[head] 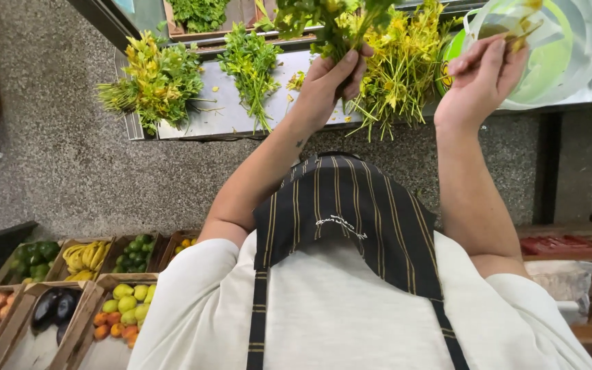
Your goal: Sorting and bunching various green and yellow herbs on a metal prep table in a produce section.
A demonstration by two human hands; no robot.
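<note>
Striped apron (pixel 351 212) and white shirt are filling the bottom of the view while two hands are working over a steel counter (pixel 200 116).

Left hand (pixel 329 82), at about 12 o'clock, is clenching around the stems of a green leafy bunch (pixel 330 20), lifting it above the counter. Right hand (pixel 482 79), at 1 o'clock, is pinching a few thin yellowish stems (pixel 522 31) in front of a clear plastic tub (pixel 570 55) that is overhanging the counter's near edge. A heap of yellow-flowered stalks (pixel 399 68) is lying between the hands, its cut ends reaching the counter edge. Two more bunches (pixel 155 79) are resting at 10 and 11 o'clock, one jutting past the counter's left end. Grey speckled floor is lying open between counter and body; fruit crates (pixel 90 301) are crowding 8 o'clock.
</note>
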